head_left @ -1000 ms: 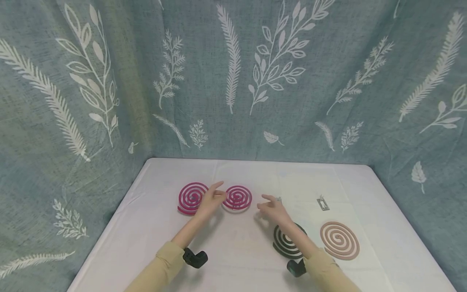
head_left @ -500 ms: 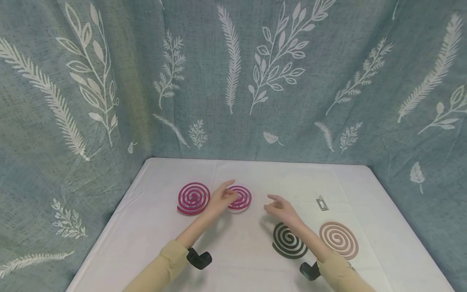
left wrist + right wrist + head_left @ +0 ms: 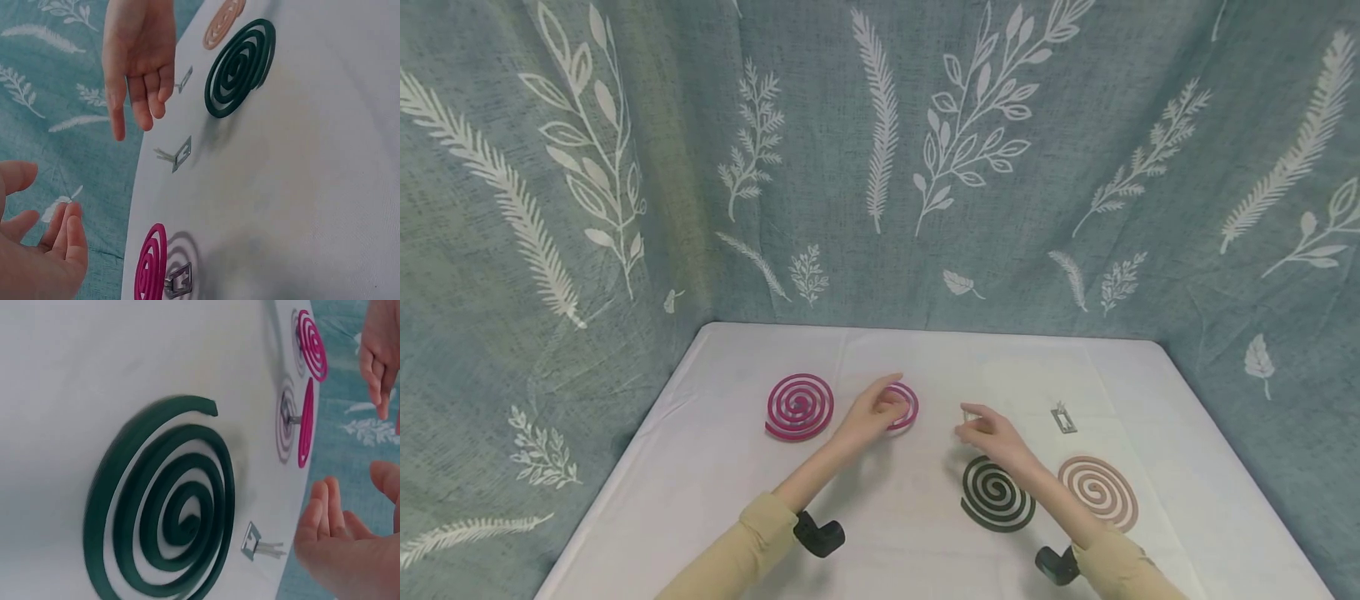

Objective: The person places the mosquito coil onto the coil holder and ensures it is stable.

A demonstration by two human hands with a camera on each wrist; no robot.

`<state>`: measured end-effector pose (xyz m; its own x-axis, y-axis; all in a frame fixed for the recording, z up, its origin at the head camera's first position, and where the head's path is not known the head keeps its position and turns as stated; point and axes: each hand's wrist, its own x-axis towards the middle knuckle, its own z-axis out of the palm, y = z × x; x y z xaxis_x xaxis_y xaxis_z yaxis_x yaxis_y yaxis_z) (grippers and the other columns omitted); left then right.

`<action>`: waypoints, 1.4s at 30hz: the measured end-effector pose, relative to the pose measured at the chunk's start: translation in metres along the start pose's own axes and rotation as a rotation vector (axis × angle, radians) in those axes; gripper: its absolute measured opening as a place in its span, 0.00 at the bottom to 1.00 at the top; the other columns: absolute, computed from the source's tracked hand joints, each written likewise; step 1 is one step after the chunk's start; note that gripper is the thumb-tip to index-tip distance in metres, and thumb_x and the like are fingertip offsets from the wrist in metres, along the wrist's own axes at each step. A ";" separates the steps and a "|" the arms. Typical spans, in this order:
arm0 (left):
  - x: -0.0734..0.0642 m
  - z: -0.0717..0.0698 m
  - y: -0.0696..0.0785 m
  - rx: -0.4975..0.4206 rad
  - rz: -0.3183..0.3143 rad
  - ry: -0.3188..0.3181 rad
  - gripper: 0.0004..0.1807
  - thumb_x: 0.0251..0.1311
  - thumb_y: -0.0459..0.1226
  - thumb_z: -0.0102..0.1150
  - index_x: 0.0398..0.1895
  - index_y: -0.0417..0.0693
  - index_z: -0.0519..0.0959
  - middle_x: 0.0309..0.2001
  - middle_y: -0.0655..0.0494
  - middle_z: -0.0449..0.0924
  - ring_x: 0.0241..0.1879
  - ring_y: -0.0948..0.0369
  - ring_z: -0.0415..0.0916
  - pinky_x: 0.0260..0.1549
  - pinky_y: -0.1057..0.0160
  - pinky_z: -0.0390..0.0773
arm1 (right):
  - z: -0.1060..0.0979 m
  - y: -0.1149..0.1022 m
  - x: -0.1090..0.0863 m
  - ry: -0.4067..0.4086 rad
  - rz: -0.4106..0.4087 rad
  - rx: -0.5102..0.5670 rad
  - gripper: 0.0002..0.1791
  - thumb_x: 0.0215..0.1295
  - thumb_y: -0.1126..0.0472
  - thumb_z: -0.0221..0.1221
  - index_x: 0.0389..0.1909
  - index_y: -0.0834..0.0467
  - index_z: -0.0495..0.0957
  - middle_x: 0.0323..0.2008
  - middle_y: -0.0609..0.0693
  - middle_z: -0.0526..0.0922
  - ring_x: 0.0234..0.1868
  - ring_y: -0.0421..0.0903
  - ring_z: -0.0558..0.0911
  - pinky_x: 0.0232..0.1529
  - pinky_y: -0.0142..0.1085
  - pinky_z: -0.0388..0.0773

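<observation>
My left hand [image 3: 876, 414] hovers over the right-hand magenta mosquito coil [image 3: 912, 408] with loosely bent fingers, holding nothing. In the left wrist view this coil [image 3: 150, 265] is raised on a metal coil stand [image 3: 181, 281]. Another magenta coil [image 3: 799, 407] lies left of that hand, also lifted off the cloth. My right hand [image 3: 996, 437] floats above the table, fingers relaxed and nothing in them. Just behind its fingertips is a small bare metal stand [image 3: 251, 540], mostly hidden in the head view. The dark green coil [image 3: 997, 493] lies flat below that hand.
A brown coil [image 3: 1097, 487], partly covered by my right forearm, lies flat on the right. Behind it stands another small metal stand [image 3: 1063, 418]. White cloth covers the table [image 3: 887, 533]. A blue-green leaf-patterned curtain [image 3: 820, 167] surrounds the back and sides.
Both hands have drifted to the right. The left has gone from between the magenta coils to over the right-hand one; the right has uncovered the dark green coil. The coils stay put.
</observation>
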<state>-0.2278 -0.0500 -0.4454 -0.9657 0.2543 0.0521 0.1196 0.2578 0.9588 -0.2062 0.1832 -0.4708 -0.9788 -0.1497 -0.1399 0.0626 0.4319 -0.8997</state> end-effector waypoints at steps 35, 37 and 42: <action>0.007 0.022 -0.017 0.055 0.097 -0.311 0.29 0.62 0.36 0.57 0.66 0.38 0.64 0.53 0.33 0.74 0.55 0.43 0.74 0.54 0.50 0.75 | -0.041 0.028 -0.024 0.107 0.059 -0.156 0.29 0.66 0.53 0.56 0.65 0.60 0.66 0.50 0.59 0.81 0.55 0.57 0.78 0.58 0.51 0.74; 0.008 0.024 -0.016 0.070 0.091 -0.313 0.29 0.62 0.37 0.58 0.66 0.39 0.64 0.54 0.34 0.75 0.55 0.44 0.74 0.53 0.50 0.76 | -0.044 0.030 -0.024 0.109 0.081 -0.149 0.29 0.66 0.53 0.56 0.65 0.59 0.65 0.50 0.58 0.80 0.56 0.57 0.77 0.58 0.51 0.74; 0.009 0.029 -0.014 0.118 0.088 -0.328 0.29 0.62 0.39 0.58 0.66 0.42 0.66 0.54 0.38 0.75 0.54 0.47 0.75 0.51 0.53 0.78 | -0.050 0.033 -0.029 0.083 0.074 -0.139 0.29 0.67 0.55 0.56 0.66 0.62 0.64 0.49 0.60 0.80 0.54 0.57 0.78 0.56 0.49 0.75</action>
<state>-0.2309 -0.0240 -0.4661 -0.8277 0.5607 0.0219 0.2428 0.3227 0.9148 -0.1856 0.2466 -0.4757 -0.9856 -0.0410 -0.1642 0.1136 0.5590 -0.8213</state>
